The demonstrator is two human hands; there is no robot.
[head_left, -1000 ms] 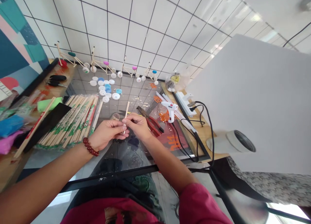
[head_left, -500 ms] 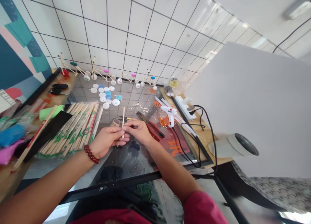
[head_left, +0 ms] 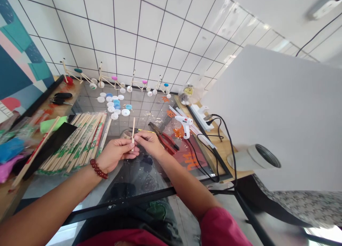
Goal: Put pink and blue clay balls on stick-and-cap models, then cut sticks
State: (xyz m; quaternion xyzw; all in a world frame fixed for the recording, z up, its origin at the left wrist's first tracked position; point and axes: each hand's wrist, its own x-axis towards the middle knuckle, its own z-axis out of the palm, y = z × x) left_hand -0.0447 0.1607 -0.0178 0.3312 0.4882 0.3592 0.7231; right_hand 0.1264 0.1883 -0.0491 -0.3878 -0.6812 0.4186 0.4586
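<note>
A short pale wooden stick point(head_left: 133, 125), like a piece of chopstick, stands upright over the glass tabletop. My left hand point(head_left: 117, 151) pinches its lower end between thumb and fingers. From the other side, my right hand point(head_left: 150, 142) closes thumb and forefinger on the stick just above. Both hands meet there, so the stick's lower part is partly covered. Beyond my right hand lie red-handled pliers point(head_left: 165, 137). Left of my left hand is a spread of paper-wrapped chopsticks point(head_left: 76, 142). A yellow-and-black tool, partly hidden, lies behind the fingers.
White and blue bottle caps point(head_left: 114, 105) lie farther back. Small stick-and-cap models point(head_left: 140, 85) line the wall. A white glue gun point(head_left: 185, 123) with its cable rests at right near a power strip point(head_left: 203, 118). Coloured packets point(head_left: 13, 148) sit at far left.
The view has shifted slightly, so everything sits a little farther left. Both hands keep hold of the stick, with only a slight shift of the fingers.
</note>
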